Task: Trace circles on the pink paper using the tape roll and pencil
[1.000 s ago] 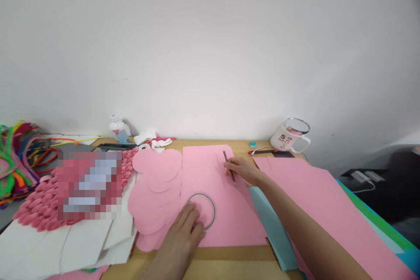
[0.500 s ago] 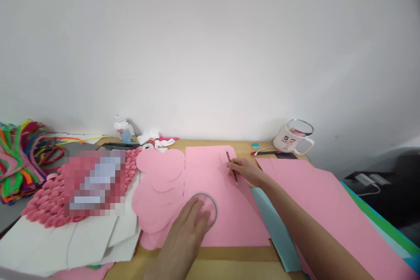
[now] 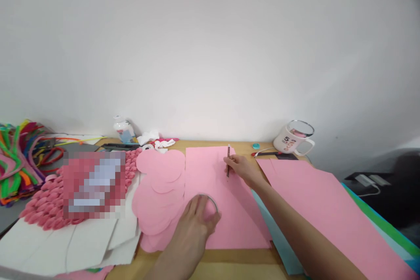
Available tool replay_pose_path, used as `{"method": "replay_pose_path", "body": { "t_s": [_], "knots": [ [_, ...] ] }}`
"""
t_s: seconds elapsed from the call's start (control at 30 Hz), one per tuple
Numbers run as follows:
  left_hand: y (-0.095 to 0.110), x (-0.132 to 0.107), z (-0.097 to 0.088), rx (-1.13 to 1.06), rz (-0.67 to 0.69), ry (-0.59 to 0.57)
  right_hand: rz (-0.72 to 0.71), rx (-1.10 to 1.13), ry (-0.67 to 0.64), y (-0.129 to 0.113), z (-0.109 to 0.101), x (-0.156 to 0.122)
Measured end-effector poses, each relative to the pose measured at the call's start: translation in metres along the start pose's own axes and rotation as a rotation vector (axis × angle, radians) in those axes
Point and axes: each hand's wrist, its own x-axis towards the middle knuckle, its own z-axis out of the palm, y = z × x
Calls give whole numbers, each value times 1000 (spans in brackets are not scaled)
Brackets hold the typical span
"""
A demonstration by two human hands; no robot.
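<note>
L hand lies flat w/ fingers spread on a ring, lower centre, on the pink sheet. R hand pinches a pencil upright, centre frame, tip on the sheet.

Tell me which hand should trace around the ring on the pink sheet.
Right, most likely. The right hand grips the pencil over the pink sheet. The left hand lies on the ring, apparently steadying it.
</note>
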Motion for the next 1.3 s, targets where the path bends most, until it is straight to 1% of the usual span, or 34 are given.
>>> {"method": "replay_pose_path", "body": {
  "t_s": [0.1, 0.17, 0.23, 0.3, 0.33, 0.37, 0.47, 0.63, 0.77, 0.87, 1.0, 1.13, 1.23, 1.3],
  "knots": [
    [-3, -1, 12, 30, 22, 49, 23, 184, 16, -9, 27, -1],
    [-6, -2, 16, 50, 48, 47, 21, 231, -12, -13, 46, -3],
    [-7, -2, 14, 52, 62, -18, 3, 210, -40, -15, 62, -4],
    [-7, -1, 5, 32, 63, -117, -12, 176, -59, -14, 74, -6],
    [-7, 0, 0, 11, 62, -168, -15, 163, -69, -14, 78, -6],
    [-6, 1, -5, -5, 62, -195, -16, 154, -81, -14, 82, -7],
    [-5, 5, -15, -27, 69, -220, -19, 124, -107, -16, 88, -9],
    [-5, 8, -20, -43, 70, -260, -63, 48, -135, -18, 95, -13],
    [-5, 13, -27, -66, 76, -312, -109, -53, -136, -17, 95, -15],
    [-5, 16, -33, -97, 66, -325, -108, -104, -119, -17, 90, -15],
    [-3, 18, -38, -120, 55, -316, -84, -131, -58, -14, 76, -14],
    [-3, 18, -37, -117, 49, -311, -47, -162, 1, -4, 59, -18],
    [-4, 19, -38, -103, 60, -328, -41, -126, 31, 4, 49, -25],
    [-4, 20, -40, -98, 64, -343, -40, -74, 23, 7, 43, -31]
  ]
}}
